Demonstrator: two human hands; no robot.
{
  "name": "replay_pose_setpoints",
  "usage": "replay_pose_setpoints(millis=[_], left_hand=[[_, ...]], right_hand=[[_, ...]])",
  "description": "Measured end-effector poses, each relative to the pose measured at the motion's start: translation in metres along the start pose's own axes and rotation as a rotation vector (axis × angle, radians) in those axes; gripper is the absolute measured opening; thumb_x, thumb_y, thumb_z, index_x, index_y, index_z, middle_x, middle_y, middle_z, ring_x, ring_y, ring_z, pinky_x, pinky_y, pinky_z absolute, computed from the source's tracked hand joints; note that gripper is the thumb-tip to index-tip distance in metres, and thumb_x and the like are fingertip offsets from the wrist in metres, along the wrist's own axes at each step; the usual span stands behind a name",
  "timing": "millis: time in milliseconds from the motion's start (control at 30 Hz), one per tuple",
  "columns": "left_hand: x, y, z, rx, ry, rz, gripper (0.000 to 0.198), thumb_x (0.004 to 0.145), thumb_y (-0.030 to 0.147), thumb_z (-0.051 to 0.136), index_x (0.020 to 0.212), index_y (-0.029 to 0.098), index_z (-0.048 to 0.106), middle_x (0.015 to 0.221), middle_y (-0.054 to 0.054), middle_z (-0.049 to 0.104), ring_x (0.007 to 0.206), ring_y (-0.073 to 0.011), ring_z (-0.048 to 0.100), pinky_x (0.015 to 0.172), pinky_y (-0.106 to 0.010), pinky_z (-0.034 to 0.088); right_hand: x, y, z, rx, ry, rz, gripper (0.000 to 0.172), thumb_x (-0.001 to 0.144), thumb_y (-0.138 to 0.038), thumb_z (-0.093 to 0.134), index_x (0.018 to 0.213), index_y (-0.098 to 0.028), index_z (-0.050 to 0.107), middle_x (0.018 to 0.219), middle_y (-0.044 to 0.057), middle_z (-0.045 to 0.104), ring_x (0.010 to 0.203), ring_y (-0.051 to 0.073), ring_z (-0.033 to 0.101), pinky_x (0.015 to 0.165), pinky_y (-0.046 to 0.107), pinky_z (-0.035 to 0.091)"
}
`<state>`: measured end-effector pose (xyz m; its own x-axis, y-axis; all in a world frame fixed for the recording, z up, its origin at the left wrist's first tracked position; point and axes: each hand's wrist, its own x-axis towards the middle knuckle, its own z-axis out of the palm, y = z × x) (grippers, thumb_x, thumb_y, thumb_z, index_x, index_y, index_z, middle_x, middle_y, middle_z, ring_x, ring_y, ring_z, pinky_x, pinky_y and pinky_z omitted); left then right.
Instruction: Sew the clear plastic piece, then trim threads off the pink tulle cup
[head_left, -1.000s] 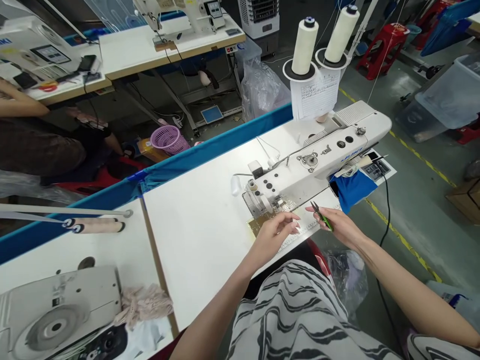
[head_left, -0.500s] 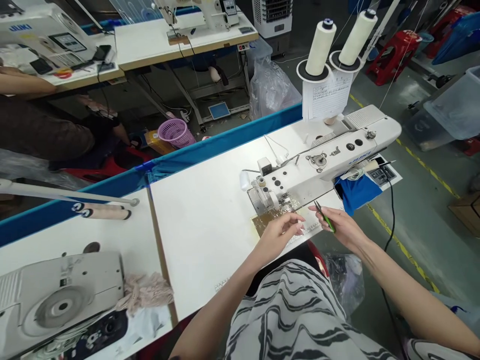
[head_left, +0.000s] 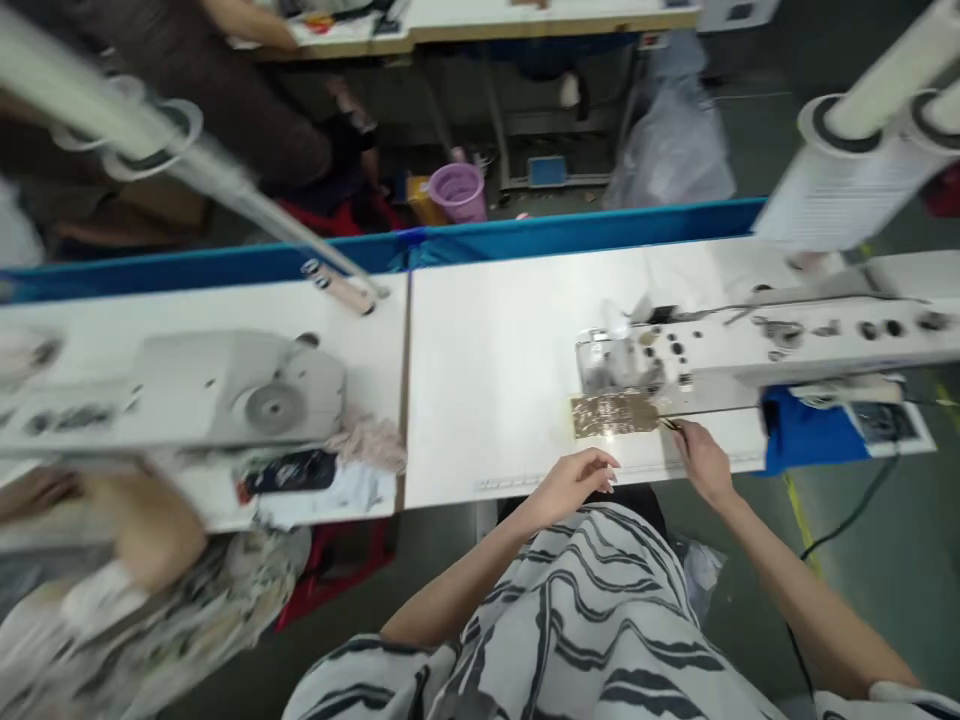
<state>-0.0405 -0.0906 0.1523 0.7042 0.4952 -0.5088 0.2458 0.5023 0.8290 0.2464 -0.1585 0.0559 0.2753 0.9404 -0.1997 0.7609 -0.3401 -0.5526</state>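
My right hand (head_left: 703,462) is closed on a pair of tweezers (head_left: 670,425), their tips pointing left at the edge of a shiny brown-gold plate (head_left: 615,414). Green showed on the tweezers earlier; now they are mostly hidden by the fingers. The plate lies at the head of a white sewing machine (head_left: 720,350), on the white table (head_left: 487,380). Near the table's front edge, my left hand (head_left: 571,487) is half curled, with fingers and thumb apart and nothing visible in it. The picture is blurred by motion.
Blue cloth (head_left: 810,430) lies under the machine's right part. Thread cones (head_left: 885,85) stand at the back right. To the left are a second sewing machine (head_left: 240,390) and a co-worker's arm (head_left: 142,510). A blue fabric strip (head_left: 585,228) runs along the table's back edge.
The view has swung left, bringing the neighbouring machine and a co-worker into sight. My left hand has drawn back from the plate toward the table's front edge. The tweezers stay in my right hand.
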Motion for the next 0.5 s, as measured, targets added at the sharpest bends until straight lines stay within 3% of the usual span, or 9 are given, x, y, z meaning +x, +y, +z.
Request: replay_pose_setpoints(millis=[167,300,400,500], left_hand=[[-0.063,-0.106,-0.033,-0.276,0.183,-0.111,0.043,0.085,0.054,0.059,0.102,0.015,0.066,0.089,-0.006,0.065,0.078,-0.0158,0.062,0.078,-0.034,0.052],[-0.093,-0.192,-0.045,-0.553,0.523,-0.228,0.029,0.089,0.039,0.060,0.096,0.013,0.068,0.080,-0.005,0.062,0.069,-0.0142,0.059,0.070,-0.031,0.049],[-0.080,-0.244,-0.053,-0.842,0.810,-0.208,0.022,0.094,0.032,0.054,0.096,0.012,0.063,0.076,-0.001,0.059,0.067,-0.0114,0.056,0.070,-0.029,0.049],[-0.041,-0.280,-0.069,-1.094,1.037,-0.075,0.024,0.095,0.036,0.052,0.087,0.014,0.059,0.077,0.000,0.057,0.067,-0.0101,0.053,0.067,-0.027,0.049]], right_hand=[[0.032,0.006,0.029,-0.292,-0.062,-0.374,0.039,0.098,-0.040,0.040,0.116,-0.014,0.063,0.116,0.021,0.064,0.112,0.035,0.054,0.099,0.052,0.036],[0.053,0.008,0.037,-0.422,-0.061,-0.698,0.037,0.097,-0.030,0.042,0.124,-0.013,0.060,0.122,0.021,0.063,0.115,0.035,0.056,0.102,0.051,0.038],[0.065,0.014,0.039,-0.458,-0.091,-0.936,0.042,0.096,-0.019,0.037,0.133,-0.016,0.056,0.115,0.017,0.066,0.106,0.031,0.062,0.094,0.047,0.046],[0.078,0.024,0.038,-0.483,-0.107,-1.161,0.057,0.093,-0.018,0.040,0.150,-0.024,0.039,0.113,0.016,0.067,0.099,0.034,0.066,0.083,0.048,0.051]])
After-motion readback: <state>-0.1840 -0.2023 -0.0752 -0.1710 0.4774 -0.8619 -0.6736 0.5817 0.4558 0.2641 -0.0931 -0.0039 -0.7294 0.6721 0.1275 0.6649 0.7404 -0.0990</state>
